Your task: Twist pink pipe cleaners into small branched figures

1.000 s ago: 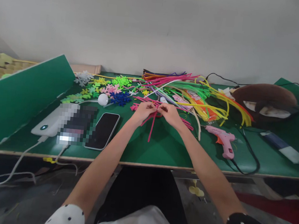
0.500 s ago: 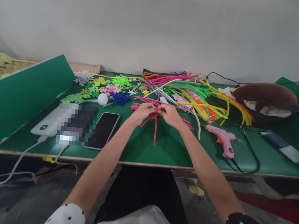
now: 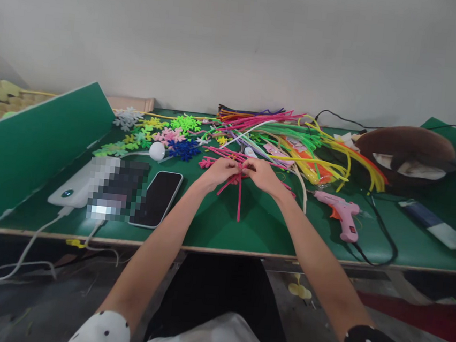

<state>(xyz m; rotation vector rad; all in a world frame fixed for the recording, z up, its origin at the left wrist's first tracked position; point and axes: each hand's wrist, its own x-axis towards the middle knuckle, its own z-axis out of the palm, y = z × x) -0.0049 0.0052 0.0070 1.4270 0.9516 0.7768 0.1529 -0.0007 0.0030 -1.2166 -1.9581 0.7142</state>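
Note:
Pink pipe cleaners (image 3: 239, 201) radiate from a point between my hands, one strand hanging toward me and others slanting to the sides. My left hand (image 3: 225, 170) pinches them from the left, fingers closed. From the right, my right hand (image 3: 260, 174) pinches at the same spot, fingertips nearly touching those of the left. My fingers cover the place where the strands meet. More loose pink pipe cleaners lie just behind and beside the hands. Finished snowflake shapes, among them a dark blue snowflake (image 3: 184, 149) and a bright green snowflake (image 3: 187, 124), lie to the back left.
A pink glue gun (image 3: 341, 211) with a black cord lies right of my hands. A smartphone (image 3: 156, 199) and a white power bank (image 3: 79, 186) lie left. Bundled pipe cleaners (image 3: 280, 130) fill the back. A brown plush object (image 3: 407, 148) stands at the right.
Both hands have shifted very slightly to the right with the pink pipe cleaners. The hanging strand has moved a little right; the grip looks the same.

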